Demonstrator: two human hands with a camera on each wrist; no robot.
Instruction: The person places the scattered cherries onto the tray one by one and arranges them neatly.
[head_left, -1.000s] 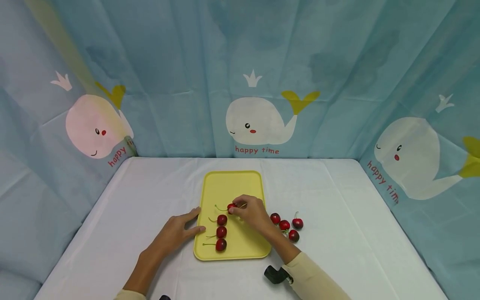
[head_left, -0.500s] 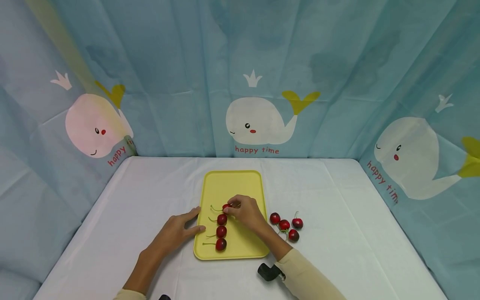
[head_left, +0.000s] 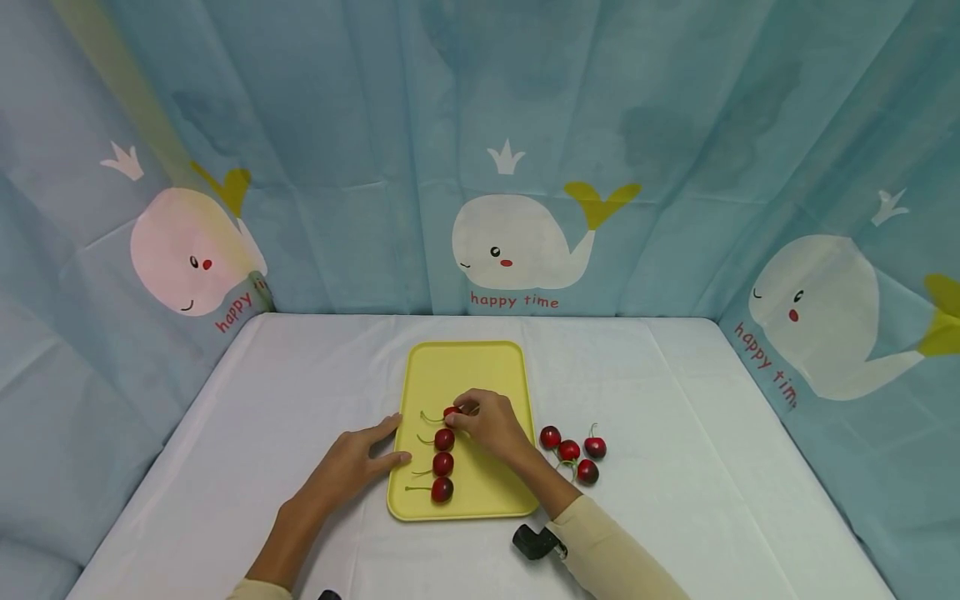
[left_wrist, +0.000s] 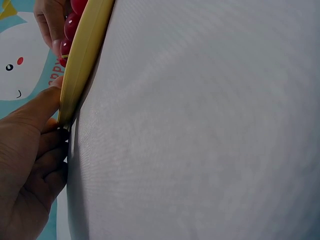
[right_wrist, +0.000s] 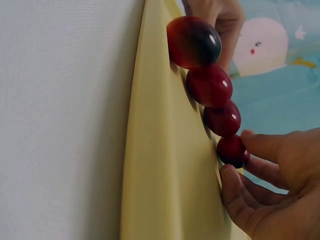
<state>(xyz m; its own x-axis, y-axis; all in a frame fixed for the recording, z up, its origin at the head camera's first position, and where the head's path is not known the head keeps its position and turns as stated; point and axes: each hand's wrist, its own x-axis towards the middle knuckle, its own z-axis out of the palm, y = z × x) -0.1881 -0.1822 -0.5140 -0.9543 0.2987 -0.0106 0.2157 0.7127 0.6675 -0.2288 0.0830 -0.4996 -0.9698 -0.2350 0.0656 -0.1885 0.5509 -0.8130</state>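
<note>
We pinched a cherry point(right_wrist: 232, 151) with our right hand point(head_left: 487, 423) at the far end of the row point(head_left: 443, 463) on the tray point(head_left: 465, 367); our left hand point(head_left: 348, 468), loosely spread, touched its edge. A sideways nudge on release could have rolled the row crooked.

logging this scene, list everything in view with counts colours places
tabletop: one, white, foreground
tray: one, yellow, on tabletop
row cherries: three, red, on tray
held cherry: one, red, at row's far end
loose cherries: four, red, right of tray
backdrop: count unclear, blue, behind and beside
whale prints: three, mostly white, on backdrop
wrist devices: two, black, near sleeves
sleeves: two, beige, bottom
left hand: one, bare, at tray's left edge
right hand: one, bare, on held cherry
</note>
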